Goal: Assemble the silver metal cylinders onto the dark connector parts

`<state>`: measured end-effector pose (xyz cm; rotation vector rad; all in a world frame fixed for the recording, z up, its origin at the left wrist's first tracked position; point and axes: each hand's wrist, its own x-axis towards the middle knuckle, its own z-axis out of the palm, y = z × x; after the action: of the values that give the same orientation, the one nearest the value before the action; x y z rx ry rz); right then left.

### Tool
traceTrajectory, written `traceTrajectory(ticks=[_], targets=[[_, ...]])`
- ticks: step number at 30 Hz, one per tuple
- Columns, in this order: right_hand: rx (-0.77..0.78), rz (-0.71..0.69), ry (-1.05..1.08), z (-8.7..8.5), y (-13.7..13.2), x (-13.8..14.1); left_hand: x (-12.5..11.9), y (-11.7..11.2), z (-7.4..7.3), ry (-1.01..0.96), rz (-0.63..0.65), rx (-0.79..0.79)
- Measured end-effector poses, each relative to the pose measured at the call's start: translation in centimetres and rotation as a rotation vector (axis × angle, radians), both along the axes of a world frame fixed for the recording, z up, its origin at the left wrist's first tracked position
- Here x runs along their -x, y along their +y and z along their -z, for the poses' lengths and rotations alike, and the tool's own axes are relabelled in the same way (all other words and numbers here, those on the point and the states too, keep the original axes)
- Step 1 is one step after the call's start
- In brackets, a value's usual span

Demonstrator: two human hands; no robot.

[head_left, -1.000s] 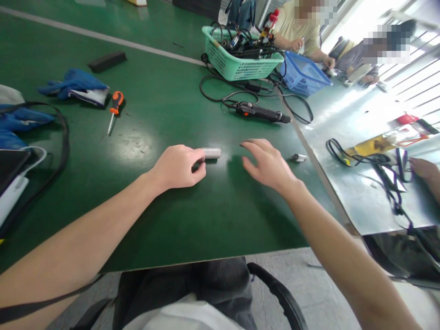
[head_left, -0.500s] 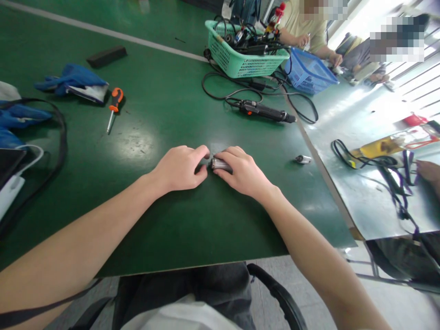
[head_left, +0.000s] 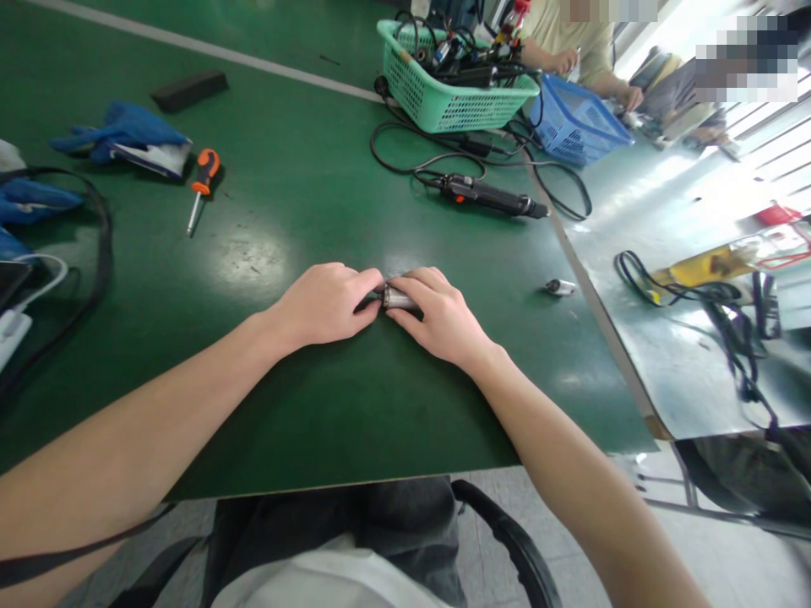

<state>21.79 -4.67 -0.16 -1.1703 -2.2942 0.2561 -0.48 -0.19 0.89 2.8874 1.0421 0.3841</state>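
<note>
A short silver metal cylinder (head_left: 399, 299) lies sideways on the green table, its left end showing. My right hand (head_left: 447, 317) is closed round it, thumb below and fingers over the top, hiding its right part. At the left end, my left hand (head_left: 329, 304) is closed in a pinch, thumb and forefinger near the cylinder's rim. Something small and dark shows between those fingertips, too hidden to name. Off to the right, a small silver metal piece (head_left: 561, 288) lies alone on the table.
A black electric screwdriver (head_left: 494, 198) with its cord lies beyond my hands, before a green basket (head_left: 456, 114) of tools and a blue basket (head_left: 579, 127). An orange-handled screwdriver (head_left: 204, 181), blue gloves (head_left: 136, 135) and a dark block (head_left: 190, 90) lie left. People sit at the right tables.
My left hand has moved right to the cylinder's end, and its thumb and forefinger have come together. My right hand keeps its hold. The view has shifted slightly.
</note>
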Motion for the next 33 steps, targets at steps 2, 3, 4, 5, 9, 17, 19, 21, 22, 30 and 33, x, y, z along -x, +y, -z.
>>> traceTrajectory(ticks=[2,3,4,5,9,17,19,21,22,30,33], targets=[[0.003,0.003,-0.001,-0.08,-0.04,0.03,-0.08,-0.02,-0.03,-0.002,0.0,-0.006],[0.005,0.004,-0.002,-0.11,-0.05,0.07,-0.11,-0.03,-0.02,-0.005,0.0,-0.012],[0.005,0.005,-0.001,-0.14,-0.06,0.11,-0.13,-0.03,0.0,-0.011,-0.001,-0.018],[0.006,0.003,0.001,-0.15,-0.07,0.15,-0.13,-0.02,0.03,-0.014,-0.001,-0.021],[0.02,0.001,0.015,0.03,-0.05,0.26,-0.1,0.03,0.14,-0.027,0.009,-0.011],[0.03,0.019,0.022,0.14,0.03,0.33,-0.05,0.1,0.3,-0.005,0.011,-0.005],[0.026,0.02,0.023,0.1,0.01,0.37,-0.06,0.07,0.32,-0.001,0.008,-0.009],[0.02,0.021,0.025,0.11,0.0,0.42,-0.08,0.03,0.31,-0.003,0.005,-0.01],[0.017,0.02,0.024,0.13,-0.01,0.43,-0.09,0.01,0.29,-0.004,0.005,-0.009],[0.003,0.019,0.029,0.34,0.02,0.48,-0.02,-0.05,0.18,-0.008,0.005,-0.011],[0.008,0.021,0.029,0.4,0.05,0.47,-0.01,-0.06,0.24,-0.016,0.006,-0.011]])
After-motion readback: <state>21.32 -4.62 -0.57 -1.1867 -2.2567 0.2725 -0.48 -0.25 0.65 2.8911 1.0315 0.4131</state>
